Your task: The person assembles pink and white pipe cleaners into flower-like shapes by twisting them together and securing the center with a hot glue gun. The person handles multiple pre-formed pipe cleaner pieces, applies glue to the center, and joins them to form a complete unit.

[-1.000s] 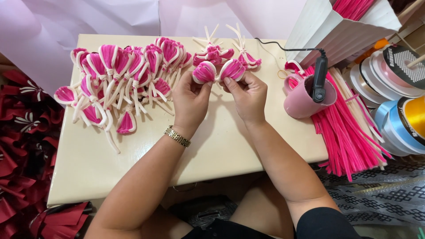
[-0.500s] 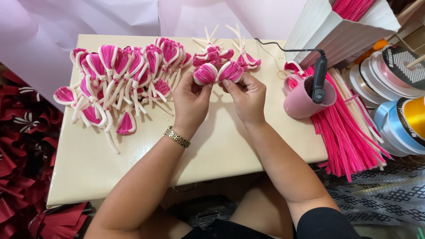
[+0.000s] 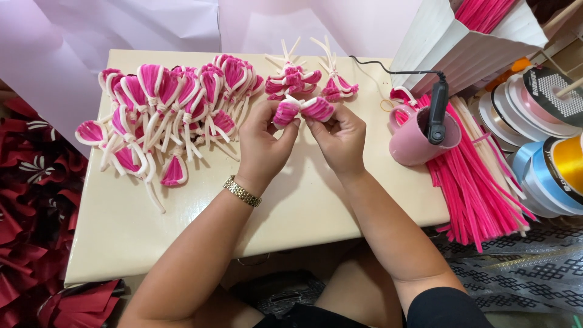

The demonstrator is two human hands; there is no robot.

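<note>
Pink-and-white pipe-cleaner petals [image 3: 302, 110] sit pinched between both hands above the middle of the cream table [image 3: 303, 206], with a heap of finished petals [image 3: 164, 112] to their left. The left hand [image 3: 262, 146] grips one petal, the right hand [image 3: 340, 138] the other. Farther right stands a pink mug [image 3: 413, 143] beside loose pink stems [image 3: 480, 182].

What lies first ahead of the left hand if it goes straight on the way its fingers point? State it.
The left hand points up and away across the table. Past the petal pair it holds, the small finished flower comes first, though depth is hard to judge.
</note>
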